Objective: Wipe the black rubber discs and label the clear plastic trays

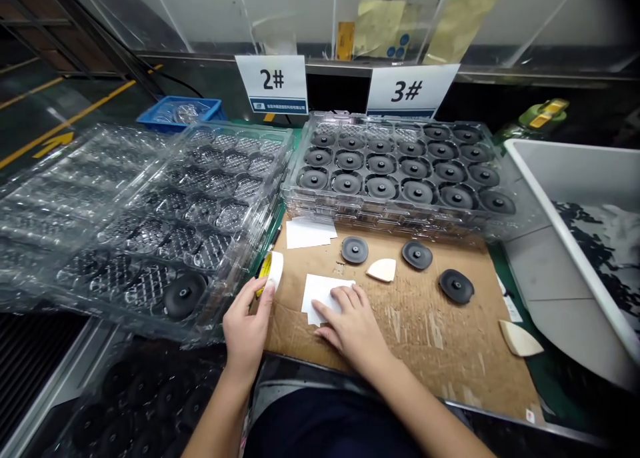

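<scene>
My left hand [249, 321] grips a roll of white tape [275, 270] with a yellow core, tilted on its edge at the left side of the cardboard sheet [400, 351]. My right hand [353, 318] lies with its fingers spread on a small stack of white paper slips [315, 291]. More white paper [307, 233] lies farther back, against the tray stack. Past the right hand sit a black round part [355, 250], a second black part [417, 255] and a third black part [456, 286]. A cream-coloured wedge [383, 270] rests among them.
Stacked clear trays [345, 208] hold rows of black parts at the back. At left, another clear tray [200, 178] has one black part [185, 295] in its near corner. A white bin [530, 271] stands at right, near another wedge [520, 338]. Behind is a blue bin [215, 109].
</scene>
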A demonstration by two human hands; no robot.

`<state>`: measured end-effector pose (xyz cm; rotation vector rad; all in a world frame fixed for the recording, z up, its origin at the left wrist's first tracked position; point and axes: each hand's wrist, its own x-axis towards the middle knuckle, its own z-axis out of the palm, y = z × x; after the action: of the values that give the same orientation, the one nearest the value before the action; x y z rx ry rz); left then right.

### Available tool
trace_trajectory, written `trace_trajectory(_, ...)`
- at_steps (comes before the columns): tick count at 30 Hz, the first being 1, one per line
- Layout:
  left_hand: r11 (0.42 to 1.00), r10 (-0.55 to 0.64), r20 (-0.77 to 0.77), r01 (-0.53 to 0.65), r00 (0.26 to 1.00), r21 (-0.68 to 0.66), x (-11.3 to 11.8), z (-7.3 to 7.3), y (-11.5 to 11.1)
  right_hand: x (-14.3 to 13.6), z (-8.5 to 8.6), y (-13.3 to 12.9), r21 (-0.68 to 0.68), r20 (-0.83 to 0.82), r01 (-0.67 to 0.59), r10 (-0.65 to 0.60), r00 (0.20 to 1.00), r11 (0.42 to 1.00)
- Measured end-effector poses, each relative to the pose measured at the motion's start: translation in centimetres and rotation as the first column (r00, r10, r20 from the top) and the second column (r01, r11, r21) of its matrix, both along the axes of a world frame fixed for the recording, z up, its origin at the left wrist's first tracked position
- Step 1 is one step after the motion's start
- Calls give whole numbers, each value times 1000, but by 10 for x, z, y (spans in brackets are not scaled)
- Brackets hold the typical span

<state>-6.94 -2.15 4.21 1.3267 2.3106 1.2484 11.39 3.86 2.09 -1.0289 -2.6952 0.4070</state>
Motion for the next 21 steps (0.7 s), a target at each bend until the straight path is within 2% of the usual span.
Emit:
trace_trajectory(1,998,53,144,-55,988,16,2,3,-1,0,-1,0,-6,-6,4,-4,1000,1000)
trace_trajectory(3,989,102,424,-137,900,53,6,10,-2,2,-4,-1,-23,-36,7,-8,999,1000)
trace_trajectory(6,973,46,696,-191,717,132,11,18,-2,6,-8,-3,-39,-87,-2,-2,996,999)
trace_trajectory(8,974,-44,828,-159,558,160,15,21,-2,8,-10,-4,-35,-128,-11,6,992,999)
trace_trajectory(10,985,-121,905,-67,407,162,22,23,-2,9,-13,-4,-31,-184,-12,6,983,999)
trace_trajectory(12,987,-156,933,8,325,162,32,23,0,10,-15,-3,-37,-243,-11,1,970,999)
trace_trajectory(14,983,-184,937,52,297,177,42,22,3,10,-16,-1,-47,-277,-26,12,961,999)
trace_trajectory(16,975,-217,929,119,301,189,51,19,7,11,-15,0,-60,-289,-54,34,957,997)
trace_trajectory(19,970,-215,900,192,379,151,56,13,13,14,-12,1,-86,-270,-74,49,962,994)
trace_trajectory(21,980,-182,871,155,456,123,53,11,14,15,-11,1,-93,-248,-67,42,968,993)
